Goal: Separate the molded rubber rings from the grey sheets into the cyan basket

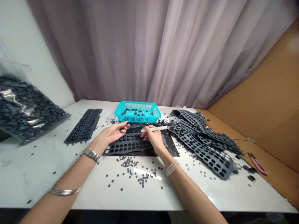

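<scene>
Fingers of our left hand (113,132) pinch nearly together around a small black piece (126,123); those of our right hand (153,136) wrap a pale stick (158,128). Loose discs (128,162) scatter over the table (100,193) at six o'clock from the dark perforated sheet (128,147), which lies beneath both hands. To work well, we judge, we should keep that sheet flat, pinch lightly and follow one row, stick tip away from our fingertips. Holed sheets (201,146) lie at three o'clock, a fuller sheet (84,126) towards ten, and the turquoise basket (137,119) at twelve, with black pieces inside. We can read no brand, label or writing.
</scene>
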`<state>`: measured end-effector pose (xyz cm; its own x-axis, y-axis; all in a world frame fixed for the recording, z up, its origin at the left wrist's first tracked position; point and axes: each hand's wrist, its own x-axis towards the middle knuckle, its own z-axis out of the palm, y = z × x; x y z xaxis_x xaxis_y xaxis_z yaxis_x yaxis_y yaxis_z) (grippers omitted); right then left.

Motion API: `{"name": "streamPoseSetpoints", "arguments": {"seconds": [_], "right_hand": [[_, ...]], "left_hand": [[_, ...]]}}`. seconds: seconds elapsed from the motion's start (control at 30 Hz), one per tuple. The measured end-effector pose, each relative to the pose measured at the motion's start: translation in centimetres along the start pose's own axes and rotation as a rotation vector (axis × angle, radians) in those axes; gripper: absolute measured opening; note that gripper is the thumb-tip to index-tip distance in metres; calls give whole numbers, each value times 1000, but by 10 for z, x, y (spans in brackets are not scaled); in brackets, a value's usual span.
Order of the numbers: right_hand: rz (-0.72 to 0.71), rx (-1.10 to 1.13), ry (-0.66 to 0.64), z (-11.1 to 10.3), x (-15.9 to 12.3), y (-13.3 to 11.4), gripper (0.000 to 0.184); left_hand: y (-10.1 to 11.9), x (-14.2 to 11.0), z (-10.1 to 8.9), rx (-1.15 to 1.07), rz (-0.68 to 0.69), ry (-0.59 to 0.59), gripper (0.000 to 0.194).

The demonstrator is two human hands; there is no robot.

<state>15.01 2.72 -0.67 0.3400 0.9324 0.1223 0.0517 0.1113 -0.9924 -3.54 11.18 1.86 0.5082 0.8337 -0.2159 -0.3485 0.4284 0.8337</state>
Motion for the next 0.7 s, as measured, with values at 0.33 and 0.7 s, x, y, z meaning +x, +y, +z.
{"name": "streamPoseSetpoints", "arguments": {"seconds": [0.33,0.7], "right_hand": [[65,207,68,-12,4,-4,14],[69,160,-5,-6,0,-4,15]], "left_hand": [[-3,-2,8,-236,-60,35,15],[-3,-5,9,111,59,3,30]]}}
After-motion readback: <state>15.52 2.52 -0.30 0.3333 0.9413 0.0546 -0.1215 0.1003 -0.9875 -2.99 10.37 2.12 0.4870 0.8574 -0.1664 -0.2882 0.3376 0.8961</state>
